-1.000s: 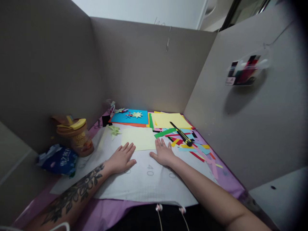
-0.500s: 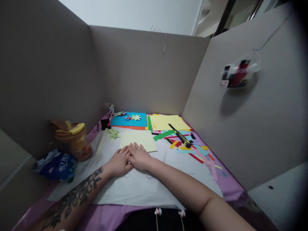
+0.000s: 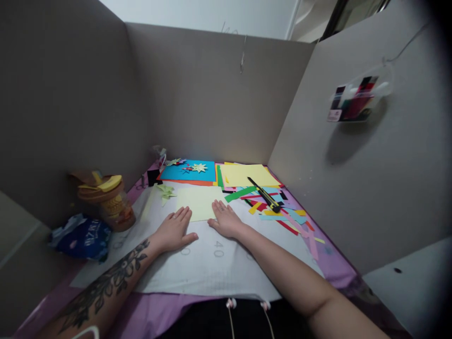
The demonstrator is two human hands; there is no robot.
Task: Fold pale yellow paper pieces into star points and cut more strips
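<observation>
A pale yellow-green sheet of paper (image 3: 201, 200) lies on the white work surface (image 3: 169, 278), in front of me. My left hand (image 3: 175, 229) rests flat at its lower left corner, fingertips on the paper and thumb pointing right. At the lower right corner, my right hand (image 3: 226, 220) lies with its fingers on the sheet and its thumb stretched to the left. Neither hand holds anything. The fingers cover both near corners of the sheet. Just beyond the left hand is a folded light green paper piece (image 3: 165, 193).
A black and yellow cutter (image 3: 264, 195) lies over coloured paper strips (image 3: 282, 216) at the right. Behind are yellow sheets (image 3: 247, 175) and a blue sheet (image 3: 176, 174) with paper stars. A brown cup (image 3: 115, 207) and a blue packet (image 3: 83, 238) stand left.
My hands were together, overlapping at the paper's near edge. They have moved apart, the left slightly left and the right to the right, uncovering the middle of that edge. The view has shifted slightly.
</observation>
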